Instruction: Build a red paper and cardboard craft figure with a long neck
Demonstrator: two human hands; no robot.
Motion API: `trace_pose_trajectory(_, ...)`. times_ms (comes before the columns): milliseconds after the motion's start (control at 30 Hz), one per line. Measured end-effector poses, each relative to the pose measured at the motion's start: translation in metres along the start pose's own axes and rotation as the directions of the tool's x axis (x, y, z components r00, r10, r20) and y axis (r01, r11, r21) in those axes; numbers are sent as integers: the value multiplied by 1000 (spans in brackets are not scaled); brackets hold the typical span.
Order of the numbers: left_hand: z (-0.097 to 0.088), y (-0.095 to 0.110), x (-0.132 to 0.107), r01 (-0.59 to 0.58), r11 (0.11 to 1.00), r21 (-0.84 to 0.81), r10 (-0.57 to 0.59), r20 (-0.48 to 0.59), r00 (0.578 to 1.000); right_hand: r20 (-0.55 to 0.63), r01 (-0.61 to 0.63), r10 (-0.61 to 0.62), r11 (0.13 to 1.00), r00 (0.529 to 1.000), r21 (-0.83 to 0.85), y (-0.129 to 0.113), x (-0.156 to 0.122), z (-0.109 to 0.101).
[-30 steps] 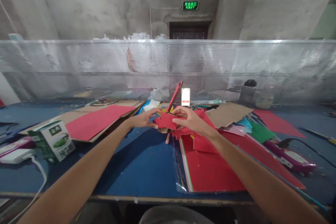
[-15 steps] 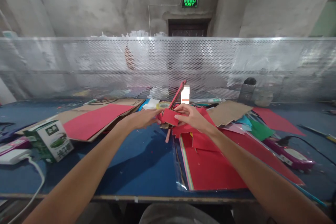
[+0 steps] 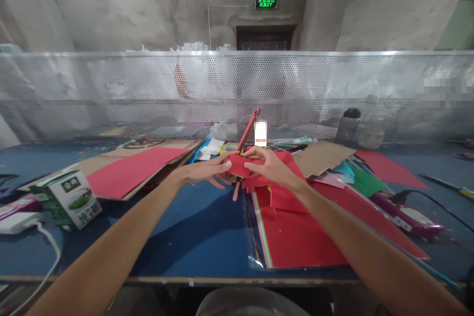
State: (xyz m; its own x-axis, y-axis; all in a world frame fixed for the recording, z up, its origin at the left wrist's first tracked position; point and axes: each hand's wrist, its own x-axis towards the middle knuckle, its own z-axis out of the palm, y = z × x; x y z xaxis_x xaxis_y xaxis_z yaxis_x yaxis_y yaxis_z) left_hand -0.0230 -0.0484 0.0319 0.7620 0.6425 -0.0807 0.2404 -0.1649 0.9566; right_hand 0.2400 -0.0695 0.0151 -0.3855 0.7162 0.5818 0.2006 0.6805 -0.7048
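Note:
Both my hands meet over the middle of the blue table, holding a small piece of red paper between them. My left hand pinches its left edge with thumb and forefinger, the other fingers spread below. My right hand grips its right side with curled fingers. Under my right wrist lie cut red paper scraps on a stack of red sheets in a clear sleeve. A pink stick lies just below the hands.
A phone on a red stand sits behind the hands. Cardboard with a red sheet lies left, a green and white carton nearer left. Coloured papers, a purple tool and a dark jar lie right. A perforated metal screen bounds the back.
The red piece has been folded smaller and lifted slightly between my hands. My left hand's fingers have spread apart beneath it. The view has tilted up a little.

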Motion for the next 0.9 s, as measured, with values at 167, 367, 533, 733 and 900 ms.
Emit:
trace_pose_trajectory(167,8,5,2,52,999,9,-50,-132,990,-11,12,-12,1000,1000,-11,0,0,3)
trace_pose_trajectory(367,18,3,10,37,999,-5,-37,-198,979,-24,-9,9,1000,1000,-13,-5,0,3)
trace_pose_trajectory(533,21,1,12,-27,998,-63,16,-167,986,-23,-4,3,998,1000,-60,-7,0,2)
trace_pose_trajectory(733,25,1,14,-103,993,-63,90,-187,978,-42,25,-29,995,999,-94,-8,-1,1)
trace_pose_trajectory(900,29,0,17,-151,987,-58,133,-242,961,-41,52,-57,992,998,-118,-8,0,-1)
